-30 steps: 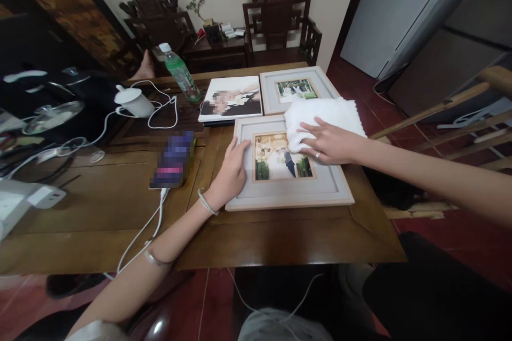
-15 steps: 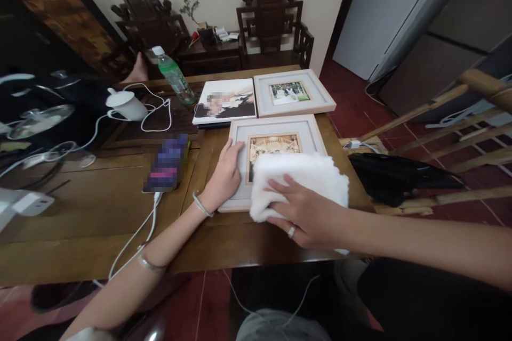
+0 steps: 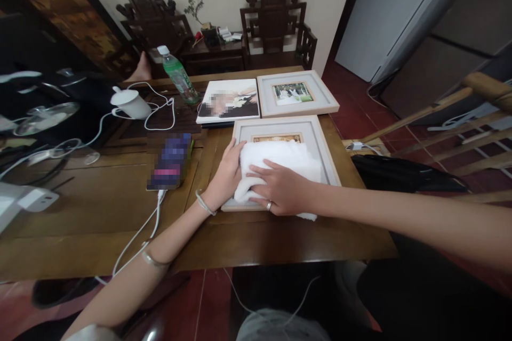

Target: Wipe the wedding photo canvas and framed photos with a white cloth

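The brown wooden table [image 3: 256, 248] is crossed by both forearms at its near edge. A folded, fluffy white cloth [image 3: 276, 157] is pressed by the right hand [image 3: 286, 190] onto a pale wood-rimmed picture frame [image 3: 310, 130], which is laid flat near that edge; the fingers are slightly parted and bent, with the cloth held beneath them. The frame's left rim is touched by the left hand [image 3: 228, 173], its thumb parted a little from the fingers; whether the rim is gripped cannot be told. To the left, a purple-screened phone [image 3: 170, 165] is plugged into a white cable [image 3: 160, 195]. Farther back, a white-edged photo panel [image 3: 232, 100] is placed beside a second pale wooden frame [image 3: 294, 94]. Beyond, a white-capped green plastic bottle [image 3: 180, 80] and a white lidded cup [image 3: 131, 105] are seen.
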`<move>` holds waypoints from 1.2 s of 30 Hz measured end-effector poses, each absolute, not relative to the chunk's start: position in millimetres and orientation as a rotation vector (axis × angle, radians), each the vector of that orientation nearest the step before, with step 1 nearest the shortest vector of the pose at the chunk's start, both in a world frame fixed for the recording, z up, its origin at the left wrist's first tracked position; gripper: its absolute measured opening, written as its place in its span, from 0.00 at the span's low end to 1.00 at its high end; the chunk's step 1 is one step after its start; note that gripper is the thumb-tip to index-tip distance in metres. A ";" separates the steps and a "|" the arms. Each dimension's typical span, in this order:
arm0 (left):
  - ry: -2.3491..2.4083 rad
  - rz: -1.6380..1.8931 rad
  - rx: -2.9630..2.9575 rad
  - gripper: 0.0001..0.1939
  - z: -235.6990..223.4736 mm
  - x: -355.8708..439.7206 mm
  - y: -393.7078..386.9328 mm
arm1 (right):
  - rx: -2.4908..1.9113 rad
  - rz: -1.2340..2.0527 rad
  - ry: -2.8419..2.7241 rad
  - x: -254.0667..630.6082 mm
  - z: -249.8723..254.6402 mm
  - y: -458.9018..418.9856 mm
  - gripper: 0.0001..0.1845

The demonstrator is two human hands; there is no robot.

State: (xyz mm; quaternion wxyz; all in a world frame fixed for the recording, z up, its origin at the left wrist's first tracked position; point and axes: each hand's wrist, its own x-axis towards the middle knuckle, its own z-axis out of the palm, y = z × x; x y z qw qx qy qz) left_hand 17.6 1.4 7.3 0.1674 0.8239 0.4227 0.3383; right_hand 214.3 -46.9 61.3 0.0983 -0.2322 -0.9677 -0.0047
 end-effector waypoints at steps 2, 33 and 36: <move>1.221 0.961 2.329 0.24 8.4 18.8 0.7 | -0.714 -0.024 -2.893 216.0 60.6 -43.4 0.16; 1.248 0.959 2.388 0.26 17.9 23.0 -5.8 | -1.670 -0.456 -2.890 318.2 93.1 36.6 0.16; 1.237 0.960 2.401 0.26 17.9 22.8 -5.4 | -1.497 -0.476 -2.920 317.6 90.2 13.3 0.15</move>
